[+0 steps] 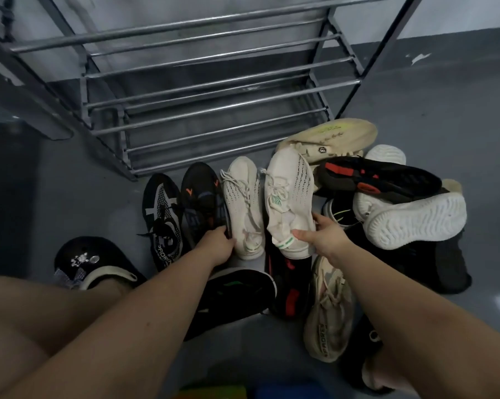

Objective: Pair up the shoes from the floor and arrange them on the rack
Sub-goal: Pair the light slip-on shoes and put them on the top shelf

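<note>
Two matching white knit sneakers with green heel trim lie side by side in front of the metal shoe rack (202, 110). My right hand (323, 236) grips the heel of the right white sneaker (290, 194), which is tilted up off the pile. My left hand (217, 244) holds the heel of the left white sneaker (243, 203), fingers tucked between it and a black sneaker with orange marks (201, 197). A black-and-grey sneaker (162, 214) lies further left. The rack's bars carry no shoes.
Several more shoes are heaped at the right: a cream sneaker (329, 139), a black-and-red shoe (378, 177), an upturned white sole (412, 223), a beige sneaker (329, 309). My foot in a black clog (90, 263) stands at the left on the grey floor.
</note>
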A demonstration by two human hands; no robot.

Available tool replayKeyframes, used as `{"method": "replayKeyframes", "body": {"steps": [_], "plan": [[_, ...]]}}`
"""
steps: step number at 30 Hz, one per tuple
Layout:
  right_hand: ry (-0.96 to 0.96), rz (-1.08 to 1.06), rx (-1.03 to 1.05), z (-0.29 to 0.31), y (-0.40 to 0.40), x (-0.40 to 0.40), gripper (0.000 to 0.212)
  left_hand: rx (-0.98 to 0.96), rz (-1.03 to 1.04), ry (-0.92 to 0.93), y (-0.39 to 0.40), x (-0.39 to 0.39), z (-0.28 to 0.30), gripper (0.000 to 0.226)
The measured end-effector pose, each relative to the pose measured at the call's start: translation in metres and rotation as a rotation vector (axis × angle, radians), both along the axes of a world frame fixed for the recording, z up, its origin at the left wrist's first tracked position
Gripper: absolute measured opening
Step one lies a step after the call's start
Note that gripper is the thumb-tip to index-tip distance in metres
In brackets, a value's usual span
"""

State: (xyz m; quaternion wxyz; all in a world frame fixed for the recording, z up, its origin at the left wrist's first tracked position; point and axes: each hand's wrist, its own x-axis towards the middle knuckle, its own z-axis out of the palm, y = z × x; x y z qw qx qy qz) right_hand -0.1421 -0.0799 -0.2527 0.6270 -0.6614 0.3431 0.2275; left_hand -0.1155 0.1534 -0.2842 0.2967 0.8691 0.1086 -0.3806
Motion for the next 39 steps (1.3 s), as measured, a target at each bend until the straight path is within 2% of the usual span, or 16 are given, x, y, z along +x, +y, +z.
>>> {"method": "replayKeyframes", "body": {"steps": [4,8,13,15,20,23,26,30,32,36,39], "plan": [[0.038,0.063,-0.075,-0.013,0.001,0.002,0.075,0.044,-0.004,-0.029,0.001,0.008,-0.009,0.051],[0.09,0.037,-0.126,-0.025,-0.001,0.002,0.078,0.084,-0.04,-0.046,-0.004,0.013,-0.011,0.046],[0.16,0.039,-0.164,-0.036,-0.002,0.003,0.076,0.213,-0.037,-0.028,-0.015,0.021,-0.013,0.046],[0.175,0.026,-0.147,-0.037,0.0,0.003,0.075,0.232,0.005,-0.01,-0.018,0.024,-0.015,0.048],[0.24,-0.033,0.016,-0.029,-0.004,0.003,0.055,0.197,0.141,-0.084,-0.028,0.022,-0.014,0.03],[0.231,-0.074,0.074,-0.026,-0.012,0.001,0.054,0.11,0.219,-0.137,-0.039,0.016,-0.008,0.029],[0.21,-0.07,0.099,-0.022,-0.017,0.0,0.05,-0.048,0.326,-0.105,-0.047,0.016,0.001,0.019],[0.201,-0.031,0.127,-0.012,-0.015,0.0,0.041,-0.294,0.594,0.022,-0.042,0.021,0.008,0.038],[0.199,-0.025,0.14,-0.005,-0.012,0.0,0.038,-0.432,0.701,0.104,-0.037,0.021,0.015,0.038],[0.173,-0.048,0.161,0.007,-0.007,-0.003,0.036,-0.553,0.732,0.119,-0.02,0.013,0.028,0.034],[0.14,-0.077,0.201,0.017,-0.003,-0.009,0.024,-0.599,0.698,0.107,-0.011,0.002,0.039,0.033]]}}
